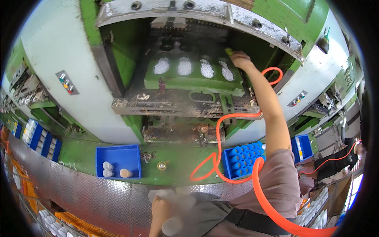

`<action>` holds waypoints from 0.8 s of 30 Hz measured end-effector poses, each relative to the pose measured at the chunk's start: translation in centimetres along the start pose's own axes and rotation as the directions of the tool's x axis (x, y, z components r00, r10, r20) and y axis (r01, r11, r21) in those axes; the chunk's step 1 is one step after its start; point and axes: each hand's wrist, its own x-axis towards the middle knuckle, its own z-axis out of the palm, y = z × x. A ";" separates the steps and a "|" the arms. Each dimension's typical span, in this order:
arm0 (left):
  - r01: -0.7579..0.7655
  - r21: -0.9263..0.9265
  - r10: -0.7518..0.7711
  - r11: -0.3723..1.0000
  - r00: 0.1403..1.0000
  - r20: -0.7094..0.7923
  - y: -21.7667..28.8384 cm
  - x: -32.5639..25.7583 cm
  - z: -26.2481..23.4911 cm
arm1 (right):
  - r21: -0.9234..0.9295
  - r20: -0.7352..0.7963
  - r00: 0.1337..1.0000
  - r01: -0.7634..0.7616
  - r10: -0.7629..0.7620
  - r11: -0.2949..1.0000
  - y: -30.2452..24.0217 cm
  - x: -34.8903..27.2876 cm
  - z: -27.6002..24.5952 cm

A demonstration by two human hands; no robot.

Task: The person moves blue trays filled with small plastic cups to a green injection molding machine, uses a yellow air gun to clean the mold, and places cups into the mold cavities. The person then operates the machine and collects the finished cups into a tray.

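My right arm reaches into the press, and my right hand [241, 59] is closed on a small yellow-green tool [229, 51] that looks like an air gun. Just left of it lies a green mould plate [173, 82] with several sole-shaped cavities. White granules [184, 66] fill these cavities. Low in the view, close to my body, my left hand [160, 211] is wrapped round a whitish cup [158, 194]. A second whitish round shape [171, 226] shows beside that hand. Blur over this area hides its details.
An orange hose [218, 138] loops from the press past my right arm. On the green ledge stand a blue bin [138, 160] with white cups, a blue crate [227, 164] of blue cups, and a small round metal piece [161, 166]. The press's upper frame [166, 10] overhangs the mould.
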 end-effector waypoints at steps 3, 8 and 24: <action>0.004 0.057 -0.005 0.998 1.000 0.019 -0.6 -0.7 -0.7 | 0.094 -0.242 0.970 0.013 0.010 0.996 -0.1 -3.6 -1.7; -0.002 0.003 0.002 1.000 0.997 0.077 -2.4 -2.2 -3.7 | 0.514 -0.221 0.975 0.089 0.031 0.853 -6.7 -19.4 -9.2; 0.128 0.054 -0.126 0.990 0.991 -0.034 -17.5 -16.4 -16.8 | 0.794 0.510 0.538 0.004 -0.671 0.607 -44.1 -41.1 6.0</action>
